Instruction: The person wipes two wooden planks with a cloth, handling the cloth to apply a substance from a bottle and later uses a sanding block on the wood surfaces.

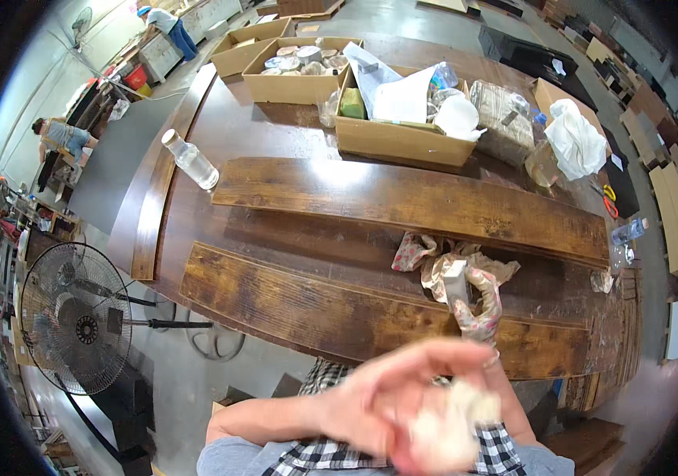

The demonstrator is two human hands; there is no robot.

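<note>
Close below the camera, my bare left hand is blurred by motion, its fingers curved around a crumpled off-white rag. My right hand, in a flower-patterned glove, grips a grey rectangular block upright over the right part of the near plank. This brown wood-grain plank lies along the table's near side. A second long brown plank runs behind it. Crumpled beige and floral cloth lies between the planks, partly hidden behind the block and glove.
On the dark table stand a clear bottle at left and cardboard boxes of supplies behind. Scissors and a plastic bottle are at right. A standing fan is at left; two people work farther back.
</note>
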